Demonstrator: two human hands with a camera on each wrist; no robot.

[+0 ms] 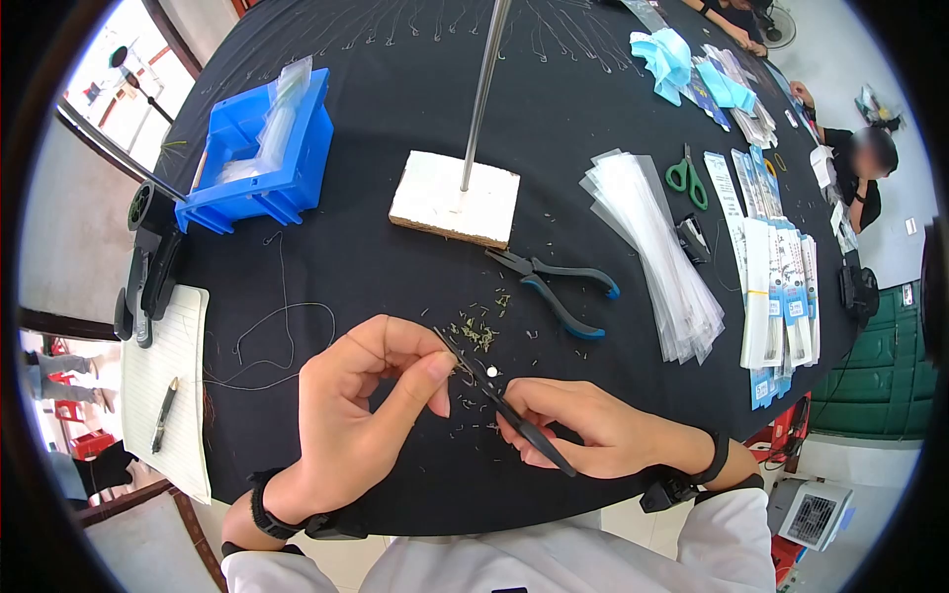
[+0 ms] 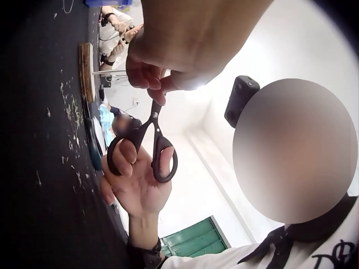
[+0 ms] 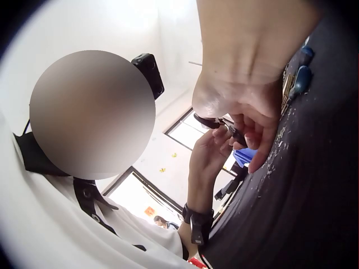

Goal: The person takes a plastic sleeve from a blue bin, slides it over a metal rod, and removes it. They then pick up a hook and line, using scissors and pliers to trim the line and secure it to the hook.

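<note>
My right hand (image 1: 598,425) holds a pair of black-handled scissors (image 1: 541,442), with fingers and thumb through the loops in the left wrist view. The blades point up and left, toward my left hand (image 1: 361,405). Thumb and index fingertip of the left hand pinch a small thin piece right at the blades; I cannot tell its kind. A thin line (image 1: 287,311) loops over the black cloth and runs toward that hand. Beyond the fingertips lie small greenish clippings (image 1: 474,334). In the right wrist view, the right hand (image 3: 247,101) partly hides the scissors.
Blue-handled pliers (image 1: 563,282) lie beside a white block (image 1: 455,198) holding a metal rod. Left are a blue bin (image 1: 314,148) and a notebook (image 1: 148,395) with a pen. Right are clear plastic sleeves (image 1: 657,262), green scissors (image 1: 686,180) and packets (image 1: 781,296). Thin lines lie at the back.
</note>
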